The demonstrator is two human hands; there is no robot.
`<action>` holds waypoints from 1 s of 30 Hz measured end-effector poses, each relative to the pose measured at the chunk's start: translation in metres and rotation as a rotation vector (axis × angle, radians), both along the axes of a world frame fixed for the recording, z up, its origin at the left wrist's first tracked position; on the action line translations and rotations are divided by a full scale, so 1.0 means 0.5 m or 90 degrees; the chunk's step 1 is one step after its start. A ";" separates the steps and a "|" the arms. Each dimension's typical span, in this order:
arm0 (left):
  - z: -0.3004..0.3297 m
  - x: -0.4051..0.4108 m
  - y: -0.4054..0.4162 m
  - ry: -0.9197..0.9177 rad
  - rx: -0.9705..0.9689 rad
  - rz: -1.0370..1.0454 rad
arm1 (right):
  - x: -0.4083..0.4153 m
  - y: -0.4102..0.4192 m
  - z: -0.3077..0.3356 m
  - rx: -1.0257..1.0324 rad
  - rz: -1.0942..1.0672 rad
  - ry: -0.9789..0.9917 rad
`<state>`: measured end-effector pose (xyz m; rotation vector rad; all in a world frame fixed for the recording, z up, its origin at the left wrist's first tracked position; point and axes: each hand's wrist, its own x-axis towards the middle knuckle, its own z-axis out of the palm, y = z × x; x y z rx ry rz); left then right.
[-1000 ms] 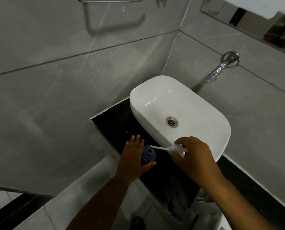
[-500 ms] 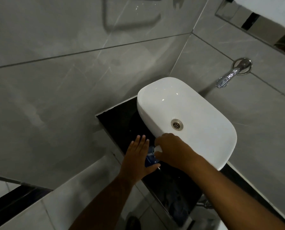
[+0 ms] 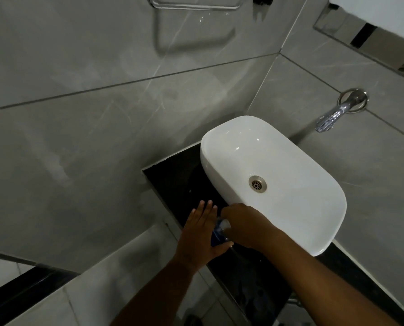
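Note:
A small blue bottle [image 3: 217,236] stands on the black counter [image 3: 179,177], just left of the white basin [image 3: 210,165]. My left hand [image 3: 199,234] steadies it from the left: the fingers lie straight along its side and the thumb wraps round its front. Over the bottle's top, my right hand [image 3: 248,227] grips the white pump head [image 3: 226,224] with curled fingers. Only a small white edge of the pump head shows. Its tube is hidden.
A chrome tap [image 3: 330,118] sticks out of the grey tiled wall, right of and behind the basin. A metal towel rail [image 3: 196,5] hangs high on the left wall. A mirror edge [image 3: 384,38] runs along the top right. The counter's front edge drops to the floor.
My right hand carried the white pump head, with its tube showing, leftward from the basin's rim onto the bottle's top. The tube is now out of sight. My left hand stayed on the bottle.

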<state>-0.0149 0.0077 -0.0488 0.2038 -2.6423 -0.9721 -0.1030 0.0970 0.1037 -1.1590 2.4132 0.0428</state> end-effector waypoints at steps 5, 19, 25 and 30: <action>-0.009 -0.003 0.001 0.007 0.003 0.011 | -0.008 0.005 -0.015 -0.007 -0.050 0.066; -0.007 -0.002 0.001 0.000 0.011 0.011 | -0.014 0.011 -0.028 -0.018 -0.038 0.137; -0.006 -0.001 0.002 0.006 0.024 0.011 | -0.019 0.017 -0.026 -0.050 -0.014 -0.028; -0.006 -0.002 0.004 -0.012 0.027 0.014 | -0.022 0.015 -0.033 -0.031 -0.007 0.146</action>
